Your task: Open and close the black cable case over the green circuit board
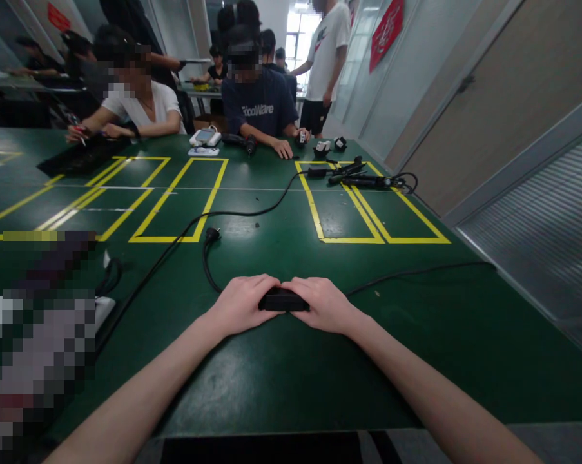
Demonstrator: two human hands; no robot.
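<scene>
A black power adapter (285,300) rests on the green table (252,374) straight in front of me. My left hand (245,303) grips its left end and my right hand (323,304) its right end, thumbs on the near side and fingers over the top. Beyond my left hand a short black cord ends in a power plug (213,234) lying on the table. Past my right hand a thin black cable (421,270) runs off to the table's right edge.
Yellow tape outlines (353,241) mark the table. A long black cord (252,213) crosses to a bundle of black cabled gear (368,180). Blurred items (39,348) lie at left. Across the table sit people with a drill (249,145) and a white device (205,136).
</scene>
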